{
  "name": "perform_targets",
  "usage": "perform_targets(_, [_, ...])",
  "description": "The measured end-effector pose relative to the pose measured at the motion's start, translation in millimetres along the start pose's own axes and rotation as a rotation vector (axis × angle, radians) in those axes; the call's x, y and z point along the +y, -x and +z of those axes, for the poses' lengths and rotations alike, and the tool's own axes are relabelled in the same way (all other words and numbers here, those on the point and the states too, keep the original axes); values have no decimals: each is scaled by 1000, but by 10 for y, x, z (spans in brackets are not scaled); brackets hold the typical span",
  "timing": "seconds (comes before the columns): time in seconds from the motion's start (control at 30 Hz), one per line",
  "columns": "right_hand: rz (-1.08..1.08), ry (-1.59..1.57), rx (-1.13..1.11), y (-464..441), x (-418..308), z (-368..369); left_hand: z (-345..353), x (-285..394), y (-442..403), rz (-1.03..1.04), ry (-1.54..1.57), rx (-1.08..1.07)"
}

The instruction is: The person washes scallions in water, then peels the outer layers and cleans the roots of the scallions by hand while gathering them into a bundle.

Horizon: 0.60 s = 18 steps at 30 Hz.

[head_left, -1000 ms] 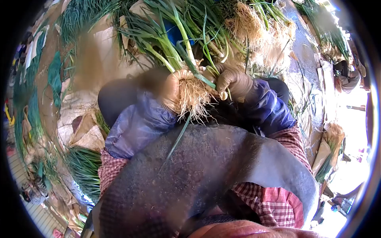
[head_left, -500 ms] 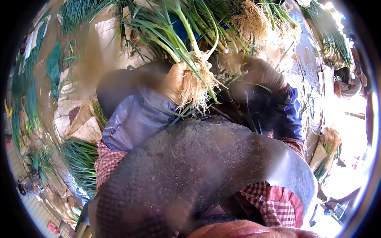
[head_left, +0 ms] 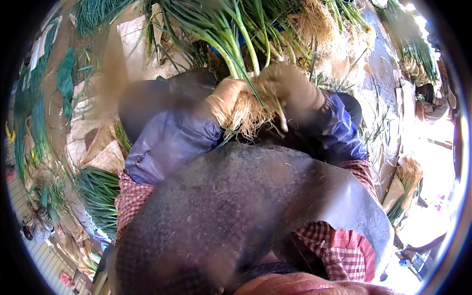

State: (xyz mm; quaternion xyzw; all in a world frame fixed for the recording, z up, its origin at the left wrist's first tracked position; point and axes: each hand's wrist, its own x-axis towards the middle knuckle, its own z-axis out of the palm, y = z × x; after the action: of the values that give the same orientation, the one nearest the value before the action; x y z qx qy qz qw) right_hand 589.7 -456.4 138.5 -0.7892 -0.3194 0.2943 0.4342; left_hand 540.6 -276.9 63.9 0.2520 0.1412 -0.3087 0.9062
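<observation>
My left hand (head_left: 228, 98), in a tan glove, is closed around the lower stalks of a bunch of green onions (head_left: 233, 46). Below its fingers hang the pale, stringy roots (head_left: 246, 115); the green leaves fan out away from me. My right hand (head_left: 292, 86), also gloved, is pressed against the same bunch from the right with its fingers curled. From under it pokes the pale end of a green onion (head_left: 282, 120). Its fingertips are partly hidden and blurred. Both hands are above my lap, just beyond a dark apron (head_left: 241, 191).
More green onions with thick tan roots (head_left: 314, 27) lie just beyond my hands. Other bundles lie at the left (head_left: 98, 196) and far right (head_left: 410, 49). Tan sacking (head_left: 105, 152) covers part of the ground. Another person (head_left: 432, 105) is at the right edge.
My right hand has moved left from the rooted pile to the bunch in my left hand. A pale onion end now shows beneath it. The left hand stays nearly in place.
</observation>
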Motion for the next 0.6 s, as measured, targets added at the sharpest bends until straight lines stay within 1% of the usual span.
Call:
perform_targets(0.07, [-238, -236, -128, 174, -39, 28, 202, 146, 159, 11, 136, 16])
perform_targets(0.1, [-60, 67, -173, 241, -207, -43, 137, 206, 185, -120, 188, -118])
perform_targets(0.13, [75, 247, -174, 286, -316, -118, 139, 276, 234, -253, 238, -251])
perform_targets(0.17, [-133, 490, 46, 312, 146, -190, 228, 153, 277, -28, 367, -194])
perform_targets(0.2, [-10, 551, 132, 283, 107, -269, 250, 158, 288, 44, 343, -234])
perform_targets(0.27, [255, 651, 282, 225, 30, -424, 193, 102, 276, 73, 445, -257])
perform_targets(0.3, [232, 819, 289, 123, 317, -471, 210, 116, 281, 58, 392, -218])
perform_targets(0.33, [216, 903, 291, 32, 378, -468, 208, 136, 278, 59, 390, -221])
perform_targets(0.37, [201, 987, 296, -58, 438, -464, 199, 166, 275, -40, 331, -189])
perform_targets(0.4, [315, 948, 265, -208, 133, -358, 193, 197, 279, -133, 268, -155])
perform_targets(0.43, [363, 927, 254, -305, 123, -322, 148, 85, 211, 82, 311, -241])
perform_targets(0.47, [412, 906, 244, -402, 112, -286, 47, 131, 158, -76, 284, -350])
perform_targets(0.53, [606, 1100, 88, -666, 690, -187, 261, 63, 311, 107, 356, -232])
perform_targets(0.57, [652, 1035, -1, -713, 774, -198, 275, 71, 328, 35, 340, -211])
perform_targets(0.6, [695, 970, -89, -748, 848, -213, 250, 27, 276, 152, 250, -414])
